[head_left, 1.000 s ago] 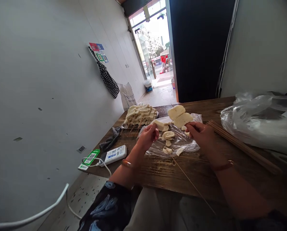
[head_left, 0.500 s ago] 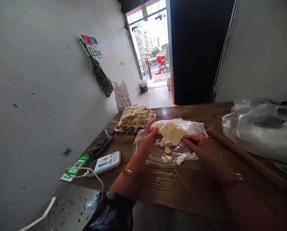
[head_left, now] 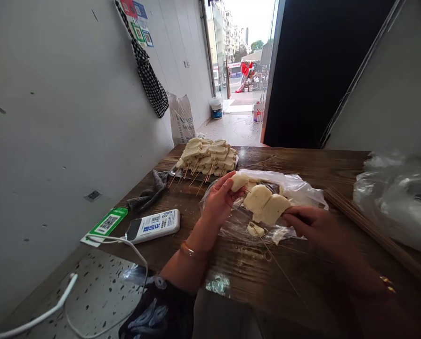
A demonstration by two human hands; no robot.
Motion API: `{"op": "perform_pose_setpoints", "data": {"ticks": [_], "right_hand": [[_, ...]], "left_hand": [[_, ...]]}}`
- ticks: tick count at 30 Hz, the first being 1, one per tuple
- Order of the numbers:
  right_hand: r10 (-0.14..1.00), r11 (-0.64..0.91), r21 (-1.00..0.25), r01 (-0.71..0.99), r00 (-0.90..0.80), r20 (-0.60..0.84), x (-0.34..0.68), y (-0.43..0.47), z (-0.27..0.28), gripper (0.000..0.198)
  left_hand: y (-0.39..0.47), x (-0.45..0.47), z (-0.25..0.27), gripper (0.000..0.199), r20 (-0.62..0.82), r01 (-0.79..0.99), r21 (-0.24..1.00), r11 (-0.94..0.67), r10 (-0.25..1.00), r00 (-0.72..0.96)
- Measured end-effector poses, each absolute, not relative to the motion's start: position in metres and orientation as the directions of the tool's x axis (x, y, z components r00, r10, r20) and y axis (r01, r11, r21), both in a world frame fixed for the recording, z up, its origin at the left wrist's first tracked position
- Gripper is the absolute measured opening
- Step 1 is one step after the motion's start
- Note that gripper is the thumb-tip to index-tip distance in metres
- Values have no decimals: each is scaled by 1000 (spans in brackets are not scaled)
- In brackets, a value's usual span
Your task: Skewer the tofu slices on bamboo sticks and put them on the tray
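In my left hand (head_left: 222, 194) is a soft, cream-coloured slice (head_left: 239, 181), pinched between thumb and fingers. My right hand (head_left: 304, 220) is closed around the near end of a thin skewer that carries two broad, flat slices (head_left: 267, 203) of the same pale food. The skewer's tip shows just left of these slices, close to the left fingers. Below both hands, a clear plastic bag (head_left: 231, 225) lies spread on the table, with loose pale pieces (head_left: 255, 230) on it. What exactly the food is I cannot make out.
Skewers with pale slices (head_left: 210, 155) are stacked on a tray at the back left. A grey cloth (head_left: 150, 193), a white power bank (head_left: 157, 227) with a cable and a green code card (head_left: 108, 223) lie left. To the right are a bundle of sticks (head_left: 359, 216) and plastic bags (head_left: 390, 188).
The left hand's slice has come apart from the two skewered slices, leaving a gap where the skewer tip shows. The camera view has shifted, so the doorway sits higher and further right.
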State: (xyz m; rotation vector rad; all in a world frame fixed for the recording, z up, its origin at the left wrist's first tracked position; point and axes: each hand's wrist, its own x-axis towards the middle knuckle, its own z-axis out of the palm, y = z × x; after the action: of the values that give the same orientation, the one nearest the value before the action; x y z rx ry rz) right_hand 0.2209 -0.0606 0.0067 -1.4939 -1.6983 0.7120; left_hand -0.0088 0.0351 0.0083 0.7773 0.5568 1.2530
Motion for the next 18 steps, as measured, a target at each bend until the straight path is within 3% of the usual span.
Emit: {"op": "perform_pose_setpoints", "data": {"ticks": [18], "right_hand": [[988,92,-770,632,36,148,217,-60,7,32]], "left_hand": [[23,0,10,44,35,-654,747,124,974,224]]}}
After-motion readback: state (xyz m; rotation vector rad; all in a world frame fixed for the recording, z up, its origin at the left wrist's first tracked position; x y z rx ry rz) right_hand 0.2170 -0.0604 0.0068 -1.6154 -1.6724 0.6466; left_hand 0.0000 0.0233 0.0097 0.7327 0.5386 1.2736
